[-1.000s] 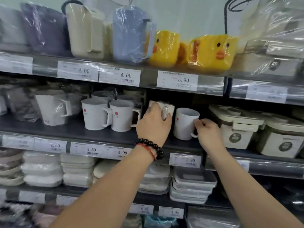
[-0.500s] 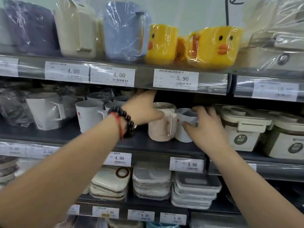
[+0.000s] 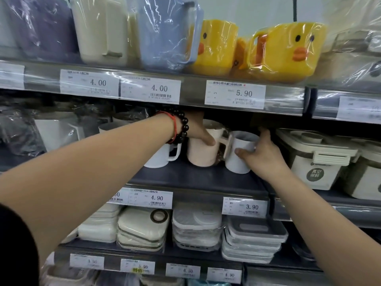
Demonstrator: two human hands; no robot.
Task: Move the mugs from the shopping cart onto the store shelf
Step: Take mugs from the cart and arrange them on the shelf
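We are at the placing step. Left hand (image 3: 199, 131) grips the wrapped pink mug (image 3: 203, 150), which stands on the middle shelf (image 3: 195, 178). Right hand (image 3: 260, 154) curls round the white mug (image 3: 240, 155) just right of it, handles touching. Next, we judge: seat both, let go, withdraw without nudging the neighbouring mugs.

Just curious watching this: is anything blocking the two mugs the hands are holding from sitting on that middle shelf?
Nothing visible does. The pink mug in the left hand and the white mug in the right hand already stand on the shelf, side by side.
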